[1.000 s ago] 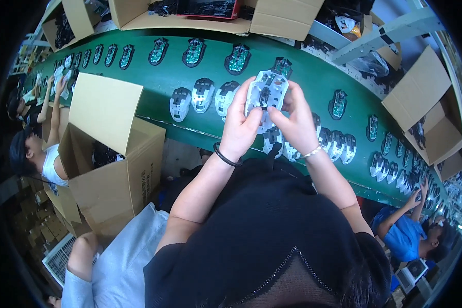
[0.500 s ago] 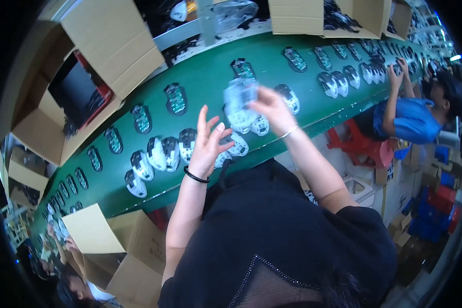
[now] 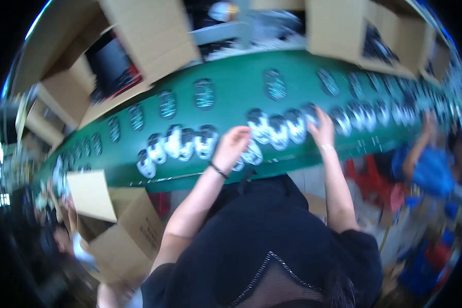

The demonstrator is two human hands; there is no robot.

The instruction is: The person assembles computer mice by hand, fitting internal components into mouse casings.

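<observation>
the right hand (image 3: 322,129), thumb and fingers a bit apart, is at a shell (image 3: 309,110) in the near row on the green table (image 3: 238,95). blur hides if it has hold. the left hand (image 3: 233,147) is half curled by another shell (image 3: 252,153); i cannot tell its grip. this looks like picking up or setting down; the next move calls for soft fingers that bump nothing.
</observation>
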